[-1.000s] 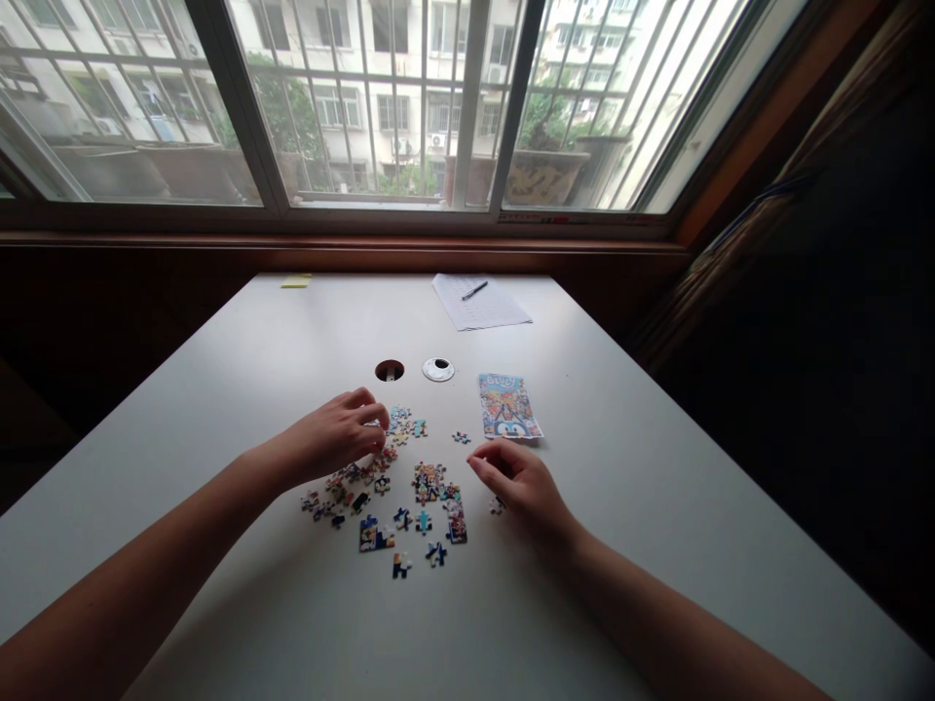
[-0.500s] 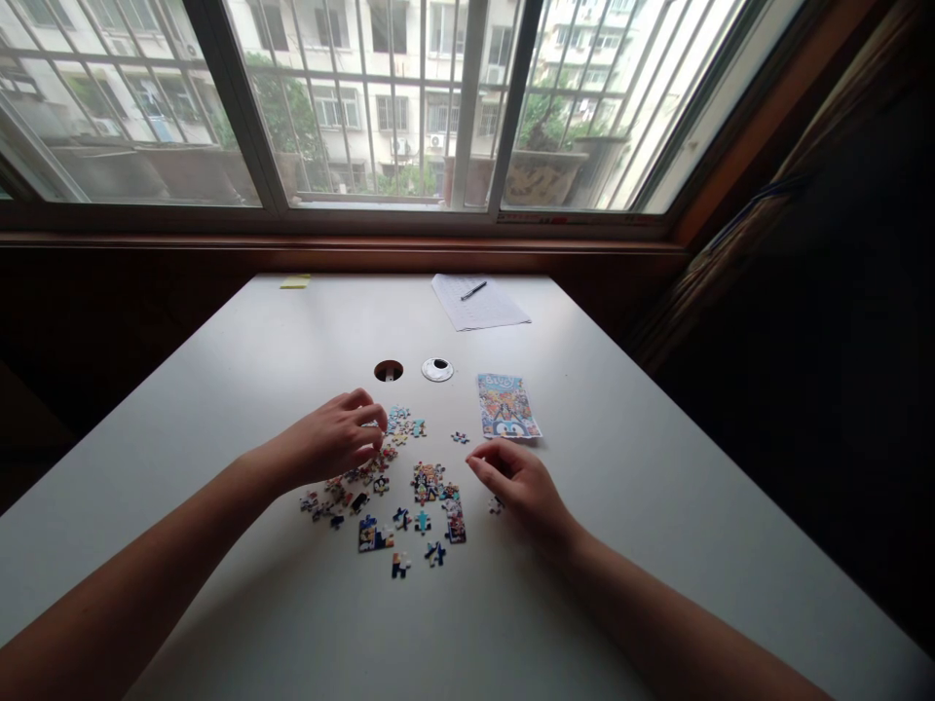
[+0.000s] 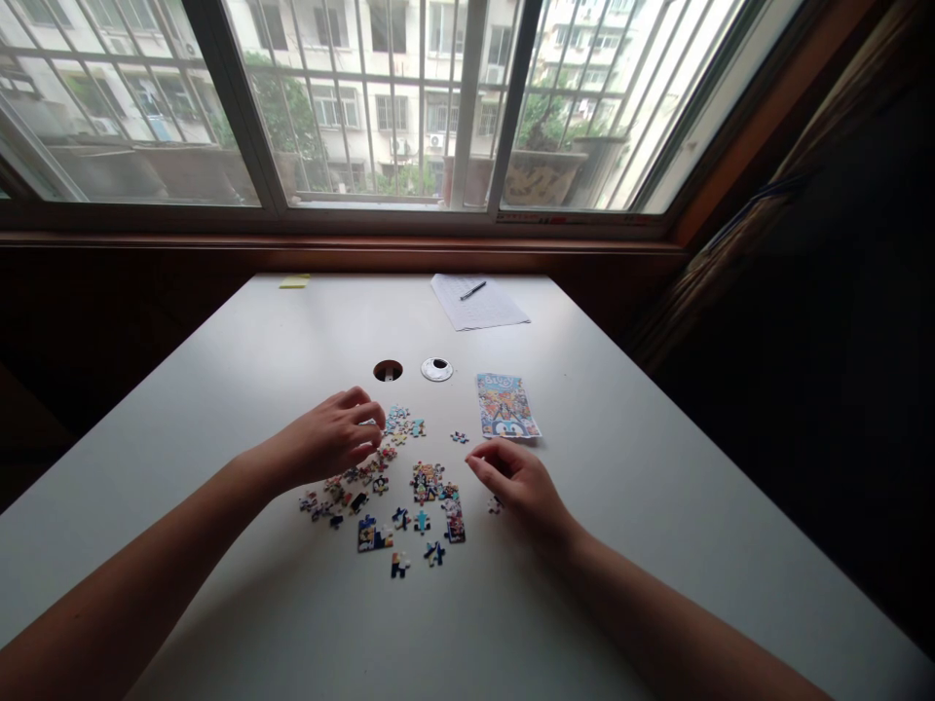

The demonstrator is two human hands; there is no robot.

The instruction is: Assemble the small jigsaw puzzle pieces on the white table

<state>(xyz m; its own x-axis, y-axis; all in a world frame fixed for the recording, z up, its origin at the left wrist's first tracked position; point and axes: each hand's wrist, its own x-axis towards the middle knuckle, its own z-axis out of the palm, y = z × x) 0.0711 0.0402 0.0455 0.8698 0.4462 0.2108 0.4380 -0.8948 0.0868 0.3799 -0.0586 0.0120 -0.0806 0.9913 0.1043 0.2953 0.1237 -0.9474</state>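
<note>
My left hand (image 3: 342, 429) hovers over the loose jigsaw pieces (image 3: 355, 475), its fingers curled but apart, with nothing visible in them. To the right, my right hand (image 3: 520, 482) is closed, thumb and fingertips together; whatever it may pinch is hidden. Between the hands sits a joined cluster of pieces (image 3: 427, 482), with a joined strip (image 3: 454, 521) at its lower right. Nearer me is a joined dark-blue section (image 3: 374, 534). One single piece (image 3: 459, 437) rests beyond the right hand, and another piece (image 3: 495, 504) is beside its wrist, partly covered.
A printed picture sheet (image 3: 506, 405) lies just past my right hand. Farther back are a round cable hole (image 3: 388, 371), its loose cover (image 3: 436, 369), and a white paper (image 3: 489, 307) with a pen (image 3: 473, 290). Yellow notes (image 3: 294, 281) lie at the far edge below the window.
</note>
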